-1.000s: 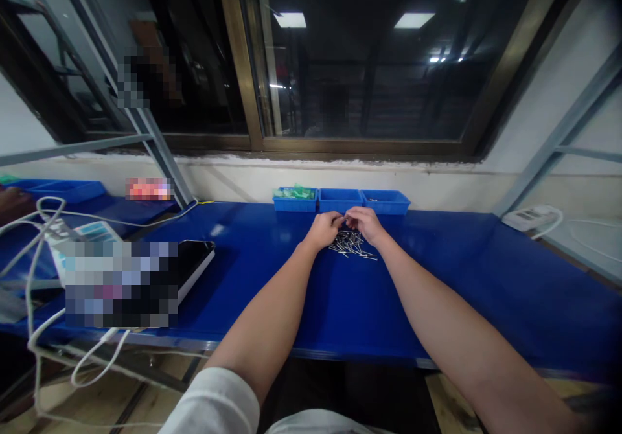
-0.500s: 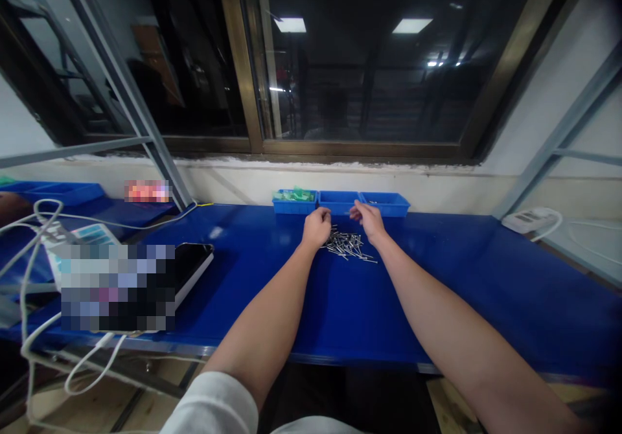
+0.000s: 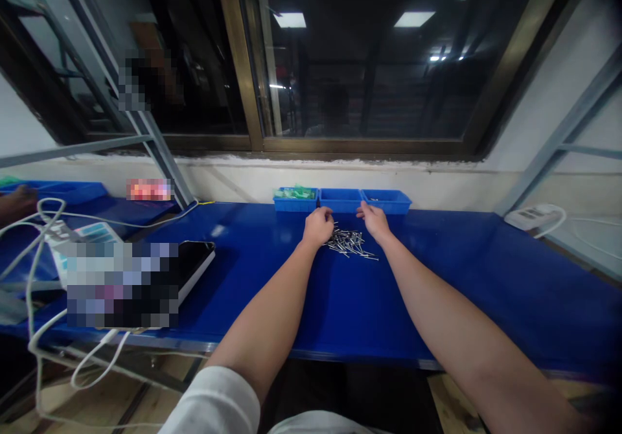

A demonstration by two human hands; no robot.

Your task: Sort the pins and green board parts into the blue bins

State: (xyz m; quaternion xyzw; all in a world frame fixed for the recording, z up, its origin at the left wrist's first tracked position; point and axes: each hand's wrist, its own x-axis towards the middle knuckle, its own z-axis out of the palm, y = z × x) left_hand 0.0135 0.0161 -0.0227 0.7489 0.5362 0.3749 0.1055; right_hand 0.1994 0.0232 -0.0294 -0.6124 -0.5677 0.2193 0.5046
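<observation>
Blue counter (image 3: 350, 317): metal fasteners (image 3: 346, 242) lie heaped between left hand (image 3: 318, 227) and right hand (image 3: 375, 222); fingers (image 3: 326, 214) curled, grip unclear; bins (image 3: 339, 205) stand just beyond.

Across the top of the frame we see a dark window (image 3: 369, 84) with two bright light panels (image 3: 414, 19) reflected in its right pane. Grey metal posts slant through the upper left (image 3: 90, 26) and the right (image 3: 566, 120). At the left edge we make out a blue tray (image 3: 80, 192), near a pixelated reddish item (image 3: 148, 190). Lower, we find a partly pixelated black-topped device (image 3: 189, 265) beside looping white cables (image 3: 29, 298). At far right we spot a white block (image 3: 529, 217) with a cord.
</observation>
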